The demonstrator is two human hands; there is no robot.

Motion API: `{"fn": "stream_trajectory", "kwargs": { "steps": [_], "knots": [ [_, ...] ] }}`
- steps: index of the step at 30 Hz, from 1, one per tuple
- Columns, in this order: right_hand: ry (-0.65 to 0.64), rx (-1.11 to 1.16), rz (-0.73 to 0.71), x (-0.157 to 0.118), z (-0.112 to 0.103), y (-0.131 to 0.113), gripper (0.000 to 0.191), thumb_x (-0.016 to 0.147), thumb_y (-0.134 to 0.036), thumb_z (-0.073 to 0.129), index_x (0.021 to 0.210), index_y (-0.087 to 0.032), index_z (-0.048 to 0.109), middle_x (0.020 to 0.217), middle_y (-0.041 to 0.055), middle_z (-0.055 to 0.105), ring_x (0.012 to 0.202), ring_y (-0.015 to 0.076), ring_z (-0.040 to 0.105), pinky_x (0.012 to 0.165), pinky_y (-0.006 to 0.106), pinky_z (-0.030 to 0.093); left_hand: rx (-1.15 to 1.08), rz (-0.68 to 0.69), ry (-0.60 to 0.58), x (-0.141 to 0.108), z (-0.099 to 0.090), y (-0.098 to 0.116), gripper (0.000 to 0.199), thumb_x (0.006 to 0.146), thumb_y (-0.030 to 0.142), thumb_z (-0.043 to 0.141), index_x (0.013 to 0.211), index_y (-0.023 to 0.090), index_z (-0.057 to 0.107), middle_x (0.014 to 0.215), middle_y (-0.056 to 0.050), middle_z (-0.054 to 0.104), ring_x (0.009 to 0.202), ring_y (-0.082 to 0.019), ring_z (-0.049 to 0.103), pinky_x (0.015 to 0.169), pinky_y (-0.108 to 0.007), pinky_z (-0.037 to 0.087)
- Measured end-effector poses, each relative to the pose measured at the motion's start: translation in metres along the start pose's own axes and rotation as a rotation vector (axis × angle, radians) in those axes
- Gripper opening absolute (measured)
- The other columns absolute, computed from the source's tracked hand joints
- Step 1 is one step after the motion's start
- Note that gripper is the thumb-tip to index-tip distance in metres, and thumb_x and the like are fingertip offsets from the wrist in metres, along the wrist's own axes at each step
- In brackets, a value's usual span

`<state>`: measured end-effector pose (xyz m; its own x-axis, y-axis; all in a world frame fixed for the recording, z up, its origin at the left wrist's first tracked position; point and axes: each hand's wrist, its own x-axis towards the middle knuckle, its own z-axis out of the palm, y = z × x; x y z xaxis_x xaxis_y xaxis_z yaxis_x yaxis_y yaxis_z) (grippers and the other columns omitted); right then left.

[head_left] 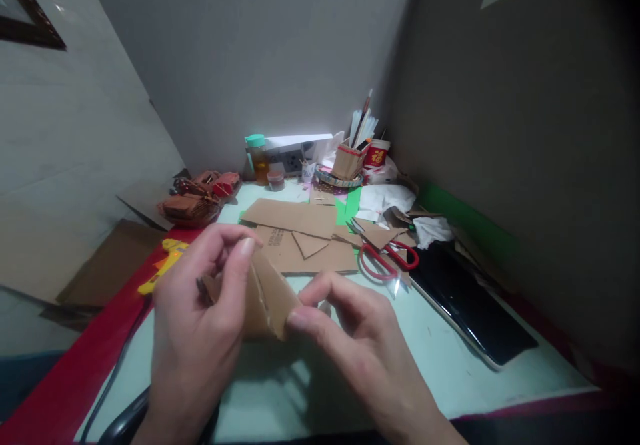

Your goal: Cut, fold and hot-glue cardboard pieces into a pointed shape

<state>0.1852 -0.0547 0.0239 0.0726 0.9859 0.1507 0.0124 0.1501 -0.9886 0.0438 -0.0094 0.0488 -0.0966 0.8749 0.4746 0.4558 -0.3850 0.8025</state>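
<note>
Between my hands, above the front of the table, is a folded cardboard piece [275, 291] with a whitish seam running down it. My left hand [205, 318] is closed around its left side, thumb near the top edge. At the lower right corner, my right hand [350, 338] pinches the cardboard between thumb and forefinger. Part of the piece is hidden behind my left fingers. Just beyond lie flat cardboard sheets [290, 215], with a small cardboard triangle [307, 245] on top. Red-handled scissors [385, 261] rest to the right among scraps.
A yellow glue gun [167, 265] with a cord lies left of my left hand. A black phone-like slab [470, 305] is at the right. Behind stand a green-capped bottle [257, 158], a pencil holder [349, 160] and a red cup [377, 155]. Reddish-brown objects [200, 195] sit at the back left.
</note>
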Motion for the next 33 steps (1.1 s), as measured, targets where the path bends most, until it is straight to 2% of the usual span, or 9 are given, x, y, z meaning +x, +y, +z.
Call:
{"fn": "stream_trajectory", "kwargs": {
  "steps": [6,9,11,13,18,24,27,30,33],
  "knots": [
    [-0.090,-0.005,0.097,0.004,0.002,-0.005,0.018,0.083,-0.030,0.066,0.069,-0.021,0.061,0.069,-0.0031,0.058,0.068,0.0139,0.051,0.060,0.025,0.037,0.048,0.036,0.018,-0.001,0.000,-0.006,0.015,0.095,0.037,0.057,0.083,0.029,0.063,0.074,0.007,0.060,0.065,-0.012,0.053,0.055,-0.027,0.040],
    [-0.129,-0.111,-0.057,0.002,0.010,0.002,0.026,0.094,-0.028,0.053,0.068,-0.021,0.048,0.069,-0.0035,0.051,0.069,0.0138,0.049,0.065,0.027,0.036,0.097,0.137,0.018,-0.002,0.002,-0.005,0.014,0.095,0.032,0.056,0.084,0.028,0.063,0.074,0.008,0.061,0.065,-0.010,0.054,0.057,-0.023,0.041],
    [-0.073,-0.212,-0.209,-0.001,0.016,0.011,0.029,0.099,-0.027,0.045,0.071,-0.022,0.040,0.070,-0.0030,0.048,0.071,0.0153,0.049,0.068,0.029,0.036,0.140,0.195,0.027,-0.003,0.003,-0.004,0.015,0.095,0.031,0.055,0.084,0.028,0.063,0.073,0.008,0.063,0.067,-0.010,0.055,0.058,-0.019,0.042],
    [0.016,-0.295,-0.290,-0.003,0.022,0.020,0.025,0.099,-0.030,0.044,0.075,-0.023,0.040,0.072,-0.0024,0.049,0.070,0.0167,0.048,0.064,0.030,0.035,0.179,0.227,0.045,-0.004,0.004,-0.003,0.015,0.096,0.030,0.054,0.084,0.027,0.063,0.073,0.008,0.064,0.068,-0.009,0.056,0.060,-0.017,0.042],
    [-0.004,-0.369,-0.269,-0.010,0.023,0.025,0.018,0.097,-0.035,0.050,0.083,-0.025,0.044,0.081,-0.0016,0.056,0.067,0.0164,0.049,0.056,0.028,0.035,0.190,0.243,0.040,-0.006,0.005,-0.002,0.014,0.096,0.030,0.053,0.087,0.028,0.063,0.074,0.009,0.065,0.068,-0.009,0.056,0.060,-0.014,0.042],
    [0.074,-0.420,-0.401,-0.009,0.027,0.028,0.010,0.096,-0.025,0.048,0.086,-0.025,0.045,0.081,-0.0014,0.059,0.082,0.0201,0.059,0.060,0.029,0.038,0.097,0.175,0.000,-0.005,0.002,-0.005,0.014,0.096,0.033,0.055,0.086,0.029,0.064,0.074,0.009,0.064,0.064,-0.008,0.056,0.055,-0.014,0.043],
    [0.148,-0.475,-0.491,-0.004,0.035,0.033,0.010,0.094,-0.024,0.043,0.084,-0.025,0.041,0.077,-0.0015,0.055,0.076,0.0198,0.056,0.059,0.030,0.037,0.064,0.136,-0.017,-0.005,-0.001,-0.008,0.013,0.096,0.036,0.055,0.088,0.030,0.064,0.074,0.008,0.063,0.063,-0.008,0.057,0.053,-0.015,0.043],
    [0.224,-0.513,-0.537,-0.001,0.042,0.036,0.010,0.091,-0.022,0.041,0.082,-0.025,0.037,0.073,-0.0027,0.049,0.068,0.0183,0.052,0.059,0.031,0.035,0.037,0.114,-0.012,-0.006,-0.002,-0.010,0.011,0.096,0.037,0.056,0.092,0.032,0.065,0.078,0.008,0.064,0.068,-0.009,0.059,0.059,-0.018,0.045],
    [0.220,-0.520,-0.552,0.000,0.044,0.038,0.006,0.089,-0.021,0.041,0.084,-0.025,0.039,0.073,-0.0037,0.047,0.064,0.0164,0.048,0.059,0.031,0.035,0.007,0.100,0.000,-0.008,-0.003,-0.010,0.011,0.096,0.038,0.056,0.096,0.034,0.066,0.084,0.008,0.067,0.074,-0.011,0.061,0.066,-0.020,0.046]
  ]
}}
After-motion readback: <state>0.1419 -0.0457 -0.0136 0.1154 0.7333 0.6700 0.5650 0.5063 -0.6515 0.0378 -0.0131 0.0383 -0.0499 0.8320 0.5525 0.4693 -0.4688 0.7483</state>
